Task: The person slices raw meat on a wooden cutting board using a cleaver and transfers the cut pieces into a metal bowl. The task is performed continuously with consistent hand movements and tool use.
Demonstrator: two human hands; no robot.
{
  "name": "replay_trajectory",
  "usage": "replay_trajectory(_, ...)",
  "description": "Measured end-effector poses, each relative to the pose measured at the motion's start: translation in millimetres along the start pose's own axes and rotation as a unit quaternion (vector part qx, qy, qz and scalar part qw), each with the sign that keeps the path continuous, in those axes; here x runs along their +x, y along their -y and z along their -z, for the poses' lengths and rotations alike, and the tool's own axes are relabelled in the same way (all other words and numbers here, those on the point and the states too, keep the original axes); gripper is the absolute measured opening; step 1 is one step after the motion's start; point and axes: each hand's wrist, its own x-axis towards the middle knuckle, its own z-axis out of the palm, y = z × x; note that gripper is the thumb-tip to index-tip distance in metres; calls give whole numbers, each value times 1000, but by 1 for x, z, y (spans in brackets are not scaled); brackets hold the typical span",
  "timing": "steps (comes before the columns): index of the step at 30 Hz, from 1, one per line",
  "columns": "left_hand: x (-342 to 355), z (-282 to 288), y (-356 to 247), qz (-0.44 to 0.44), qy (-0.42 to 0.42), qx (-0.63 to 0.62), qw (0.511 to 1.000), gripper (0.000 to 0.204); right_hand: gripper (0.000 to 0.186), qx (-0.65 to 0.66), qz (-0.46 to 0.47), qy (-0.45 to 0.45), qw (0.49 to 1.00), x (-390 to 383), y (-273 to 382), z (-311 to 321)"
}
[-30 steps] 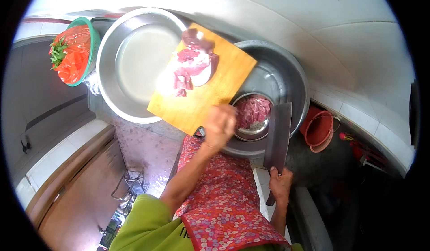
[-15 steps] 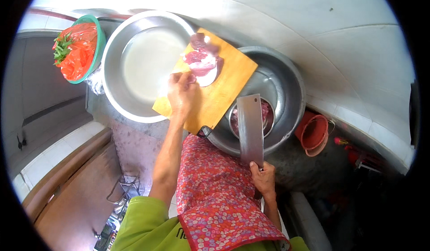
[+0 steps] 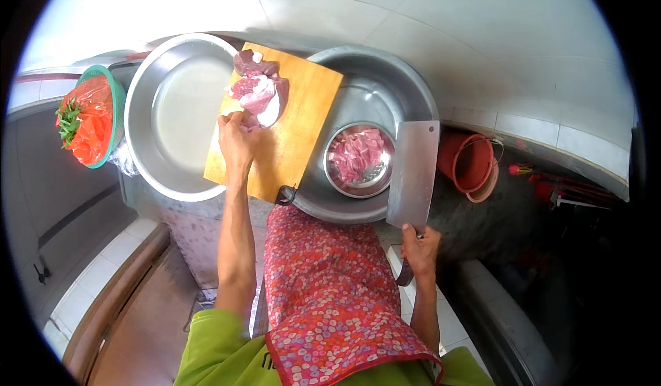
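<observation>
My left hand [image 3: 234, 138] has its fingers curled on the near end of the pieces of red and white raw meat [image 3: 258, 93], which lie on a wooden cutting board [image 3: 299, 131] with a dark handle loop. The board rests across a large basin [image 3: 138, 118] of cloudy water and a grey tub [image 3: 413, 90]. Inside the tub sits a steel bowl holding cut meat [image 3: 354, 152]. My right hand [image 3: 420, 252] grips a wide cleaver [image 3: 412, 173], held with its blade upright beside that bowl, over the tub's right side.
A green basket [image 3: 113, 114] with red plastic bags and green leaves stands at the far left. Red buckets [image 3: 465, 162] sit right of the tub, beside red-handled items [image 3: 551, 186]. A tiled wall [image 3: 482, 42] runs behind; a brown board [image 3: 141, 317] is at lower left.
My left hand moved from the board's near edge up onto the meat. The cleaver swung left over the bowl, then back right, uncovering the cut meat. The camera's view has shifted.
</observation>
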Motion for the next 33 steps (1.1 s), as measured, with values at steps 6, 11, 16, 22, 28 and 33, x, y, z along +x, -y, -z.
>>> replay_trajectory(6, -16, -15, 15, 182, 87, -314, 928, 4, 23, 29, -20, -5, 999, -8, -15, -4)
replay_trajectory(11, -63, -36, -45, 177, 244, -450, 841, 12, 22, 22, -19, -17, 999, -9, -25, -3)
replay_trajectory(16, -117, -125, -92, -24, 249, -246, 937, 15, 23, -23, 2, -40, 999, -5, -21, 0)
replay_trajectory(22, -123, -116, -115, -70, 206, -104, 970, 26, 20, -57, -11, -32, 998, -7, -34, 2)
replay_trajectory(28, -38, -23, -92, -14, -167, -5, 986, 43, 21, -83, 58, -29, 994, -1, -35, -8)
replay_trajectory(33, 4, -37, -57, -85, -135, 64, 985, 45, 21, -133, 113, -11, 985, 2, -17, -19)
